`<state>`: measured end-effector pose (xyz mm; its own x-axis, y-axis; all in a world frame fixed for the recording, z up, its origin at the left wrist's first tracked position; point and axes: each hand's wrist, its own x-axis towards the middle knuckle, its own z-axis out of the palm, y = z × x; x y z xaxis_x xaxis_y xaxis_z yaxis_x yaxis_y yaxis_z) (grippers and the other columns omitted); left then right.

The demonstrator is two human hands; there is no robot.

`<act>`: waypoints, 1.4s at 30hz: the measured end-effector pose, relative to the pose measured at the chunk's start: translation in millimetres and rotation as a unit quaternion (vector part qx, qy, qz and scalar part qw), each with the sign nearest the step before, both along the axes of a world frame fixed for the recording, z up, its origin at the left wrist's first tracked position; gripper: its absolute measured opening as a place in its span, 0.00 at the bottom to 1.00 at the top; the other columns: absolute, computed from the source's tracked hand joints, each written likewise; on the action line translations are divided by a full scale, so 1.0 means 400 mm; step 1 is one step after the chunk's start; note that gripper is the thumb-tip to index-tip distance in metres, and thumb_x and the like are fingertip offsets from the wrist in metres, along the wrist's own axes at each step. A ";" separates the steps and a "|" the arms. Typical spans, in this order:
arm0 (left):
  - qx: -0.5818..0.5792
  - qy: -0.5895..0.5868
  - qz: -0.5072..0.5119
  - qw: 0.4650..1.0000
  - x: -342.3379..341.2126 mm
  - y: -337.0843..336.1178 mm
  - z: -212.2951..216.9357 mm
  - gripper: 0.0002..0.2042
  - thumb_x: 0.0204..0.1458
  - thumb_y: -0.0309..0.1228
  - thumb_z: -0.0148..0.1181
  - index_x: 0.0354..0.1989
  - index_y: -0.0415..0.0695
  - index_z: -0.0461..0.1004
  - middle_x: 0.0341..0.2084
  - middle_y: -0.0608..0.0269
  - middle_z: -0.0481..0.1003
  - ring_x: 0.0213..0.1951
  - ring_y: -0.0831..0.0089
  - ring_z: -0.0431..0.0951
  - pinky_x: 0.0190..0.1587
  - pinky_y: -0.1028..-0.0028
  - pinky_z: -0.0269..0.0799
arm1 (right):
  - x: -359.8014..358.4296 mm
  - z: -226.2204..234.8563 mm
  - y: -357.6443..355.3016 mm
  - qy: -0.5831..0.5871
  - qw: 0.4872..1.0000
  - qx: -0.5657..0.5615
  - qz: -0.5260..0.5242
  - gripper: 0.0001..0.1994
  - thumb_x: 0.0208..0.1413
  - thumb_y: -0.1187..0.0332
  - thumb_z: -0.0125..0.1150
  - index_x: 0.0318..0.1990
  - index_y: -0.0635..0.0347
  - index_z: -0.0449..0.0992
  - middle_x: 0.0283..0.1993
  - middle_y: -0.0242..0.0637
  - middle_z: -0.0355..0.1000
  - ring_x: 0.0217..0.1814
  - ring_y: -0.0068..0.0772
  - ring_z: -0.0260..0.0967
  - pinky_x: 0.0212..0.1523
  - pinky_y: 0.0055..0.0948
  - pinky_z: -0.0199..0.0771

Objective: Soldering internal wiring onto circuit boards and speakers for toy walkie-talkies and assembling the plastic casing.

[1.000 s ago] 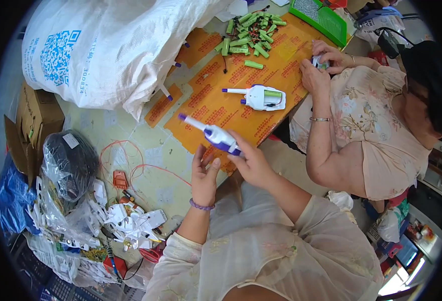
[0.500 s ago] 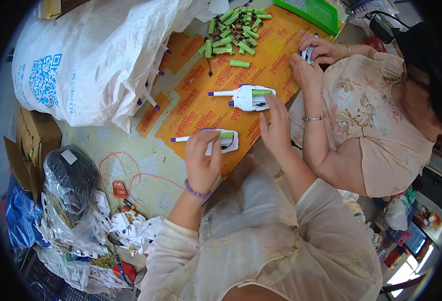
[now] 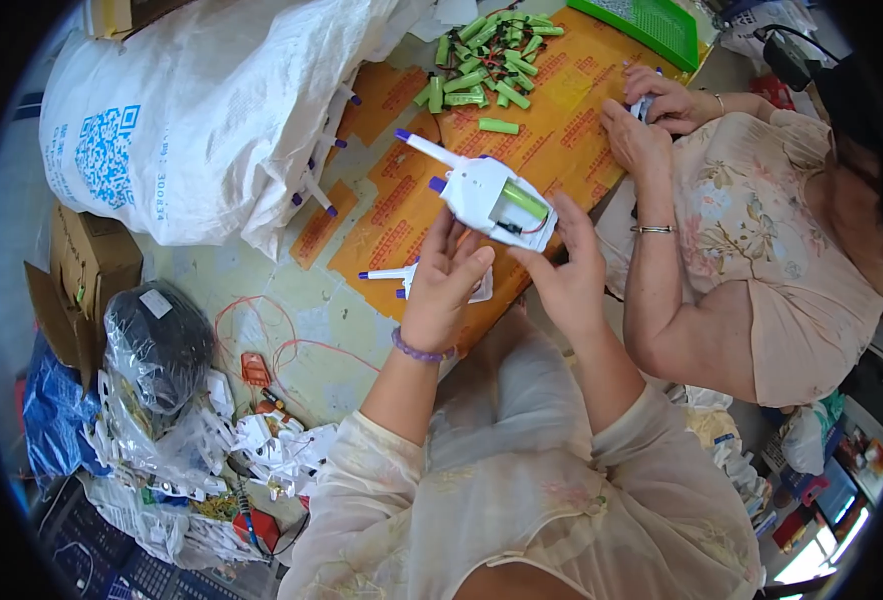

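A white plastic casing (image 3: 481,195) with a purple-tipped rod is tilted above the table. A green battery cell (image 3: 523,199) and wires lie in its uncovered compartment. My right hand (image 3: 573,270) grips the compartment end, thumb below and fingers at the edge. My left hand (image 3: 443,290) has its fingers at the casing's lower left edge, the tips partly hidden behind it, while its thumb stands apart. Partly covered by my left hand, a second white casing (image 3: 482,288) with a similar purple-tipped rod (image 3: 386,274) lies on the table.
Wired green cells (image 3: 481,65) are heaped at the far side, near a single cell (image 3: 499,126). A large white sack (image 3: 211,130) stands left; bagged parts (image 3: 166,430) lie below it. A green tray (image 3: 651,35) is far right. Beside me, a co-worker's hands (image 3: 646,125) hold a small part.
The casing by my right hand has been lifted and tilted toward me. My left hand has left the other casing and moved right to the lifted one. The view has shifted slightly.
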<state>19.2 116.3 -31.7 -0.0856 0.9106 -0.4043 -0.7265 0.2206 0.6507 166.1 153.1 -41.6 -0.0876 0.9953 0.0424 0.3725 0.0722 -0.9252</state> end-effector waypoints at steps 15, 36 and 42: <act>0.078 -0.063 0.019 0.995 -0.118 -0.071 0.024 0.43 0.40 0.37 0.71 0.64 0.44 0.51 0.55 0.61 0.65 0.56 0.65 0.66 0.58 0.65 0.62 | -0.068 0.081 -0.081 -0.014 0.982 0.133 0.137 0.25 0.35 0.73 0.74 0.45 0.67 0.74 0.51 0.50 0.69 0.50 0.41 0.71 0.50 0.32 0.71; -0.013 0.355 0.053 0.933 -0.032 -0.061 0.089 0.45 0.29 0.36 0.75 0.58 0.33 0.56 0.48 0.49 0.65 0.48 0.59 0.69 0.53 0.68 0.64 | -0.069 0.019 -0.112 0.404 0.823 -0.343 0.204 0.25 0.53 0.72 0.60 0.58 0.64 0.60 0.56 0.37 0.64 0.56 0.29 0.63 0.57 0.31 0.63; 0.013 0.627 0.081 0.775 -0.052 -0.077 0.062 0.39 0.31 0.30 0.72 0.56 0.36 0.59 0.45 0.48 0.67 0.48 0.54 0.68 0.51 0.63 0.64 | -0.040 0.054 -0.017 0.274 0.922 -0.213 0.174 0.23 0.53 0.73 0.61 0.56 0.66 0.62 0.50 0.37 0.66 0.53 0.28 0.64 0.56 0.29 0.62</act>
